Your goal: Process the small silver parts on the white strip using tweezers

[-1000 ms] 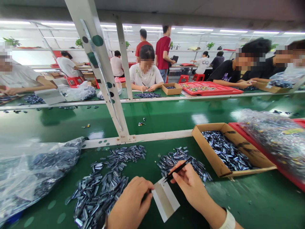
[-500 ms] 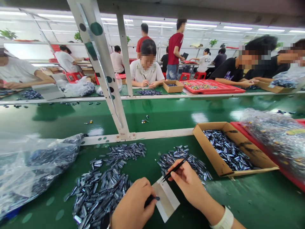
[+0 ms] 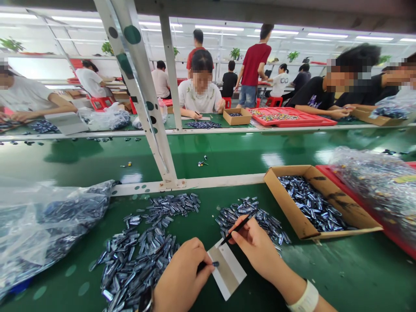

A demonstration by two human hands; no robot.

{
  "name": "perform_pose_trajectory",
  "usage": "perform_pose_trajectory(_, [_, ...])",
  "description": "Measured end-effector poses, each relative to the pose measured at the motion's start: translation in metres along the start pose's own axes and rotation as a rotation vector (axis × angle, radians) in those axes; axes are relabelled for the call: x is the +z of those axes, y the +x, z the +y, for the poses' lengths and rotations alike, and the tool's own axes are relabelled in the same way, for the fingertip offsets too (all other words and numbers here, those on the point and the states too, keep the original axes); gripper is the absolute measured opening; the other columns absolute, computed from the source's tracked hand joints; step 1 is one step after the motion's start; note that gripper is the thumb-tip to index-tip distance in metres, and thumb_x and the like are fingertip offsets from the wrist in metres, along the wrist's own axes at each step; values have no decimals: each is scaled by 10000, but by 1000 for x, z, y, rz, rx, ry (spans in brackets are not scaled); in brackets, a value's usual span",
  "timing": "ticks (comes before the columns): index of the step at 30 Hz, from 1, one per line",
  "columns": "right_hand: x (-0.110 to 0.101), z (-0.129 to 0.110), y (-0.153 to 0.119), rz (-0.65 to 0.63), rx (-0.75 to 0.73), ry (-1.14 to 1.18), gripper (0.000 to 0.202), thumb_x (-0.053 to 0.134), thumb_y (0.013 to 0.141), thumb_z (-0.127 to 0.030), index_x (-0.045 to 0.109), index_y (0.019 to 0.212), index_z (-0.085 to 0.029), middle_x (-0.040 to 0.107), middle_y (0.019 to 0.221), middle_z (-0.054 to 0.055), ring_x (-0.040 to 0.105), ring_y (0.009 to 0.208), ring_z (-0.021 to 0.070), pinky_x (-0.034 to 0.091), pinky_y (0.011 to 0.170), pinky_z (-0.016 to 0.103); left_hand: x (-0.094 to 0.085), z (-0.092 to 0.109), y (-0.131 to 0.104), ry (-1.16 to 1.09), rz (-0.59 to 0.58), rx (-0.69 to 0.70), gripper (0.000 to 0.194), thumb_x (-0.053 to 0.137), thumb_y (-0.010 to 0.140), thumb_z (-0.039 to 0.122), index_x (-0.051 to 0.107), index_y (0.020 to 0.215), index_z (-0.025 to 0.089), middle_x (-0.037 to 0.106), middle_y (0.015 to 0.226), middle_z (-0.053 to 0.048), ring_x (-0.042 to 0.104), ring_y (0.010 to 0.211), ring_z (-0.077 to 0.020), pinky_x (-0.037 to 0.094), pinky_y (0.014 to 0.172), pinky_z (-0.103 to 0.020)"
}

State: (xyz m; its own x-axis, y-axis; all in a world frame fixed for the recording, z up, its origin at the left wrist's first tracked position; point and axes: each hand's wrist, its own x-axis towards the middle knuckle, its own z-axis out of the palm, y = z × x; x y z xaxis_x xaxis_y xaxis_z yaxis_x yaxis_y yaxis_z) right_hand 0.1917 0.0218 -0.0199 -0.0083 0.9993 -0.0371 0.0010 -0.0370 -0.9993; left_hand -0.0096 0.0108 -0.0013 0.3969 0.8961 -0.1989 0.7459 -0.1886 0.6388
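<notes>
Clock read from the pale card (image 3: 232,276), flat on the green bench (image 3: 341,268).

Left hand (image 3: 183,275), about 9 o'clock: thumb and forefinger pinched nearly shut on a small dark glossy piece (image 3: 216,264), its end out over the card's near-left edge. Other fingers curled in.

Right hand (image 3: 260,249), 2 o'clock: fingers closed round black tweezers (image 3: 238,227), points down at the card's 12 o'clock end. Whether the points grip anything, I can't tell; too fine at this range.

Larger heap of like pieces (image 3: 139,260) at 9, smaller heap (image 3: 266,223) at 1, cardboard box (image 3: 282,206) of them at 2.

Handling, by judgement: piece light, stiff, slick-faced, likely easy to scratch; best pinched by its long edges. Card thin, apt to slide; steady by a corner. Tweezers springy, best held mid-shank.
</notes>
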Motion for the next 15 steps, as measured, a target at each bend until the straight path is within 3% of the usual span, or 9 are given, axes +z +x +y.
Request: perform_pose_trajectory(15, [-2, 4, -1, 95, 25, 67, 477, 715, 707, -655, 531, 840, -235, 670, 762, 19, 692, 668, 220, 592, 671, 392, 3, 2, -3, -5, 59, 52, 183, 544, 798, 67, 656, 735, 197, 608, 851, -32, 592, 841, -198, 470, 764, -312])
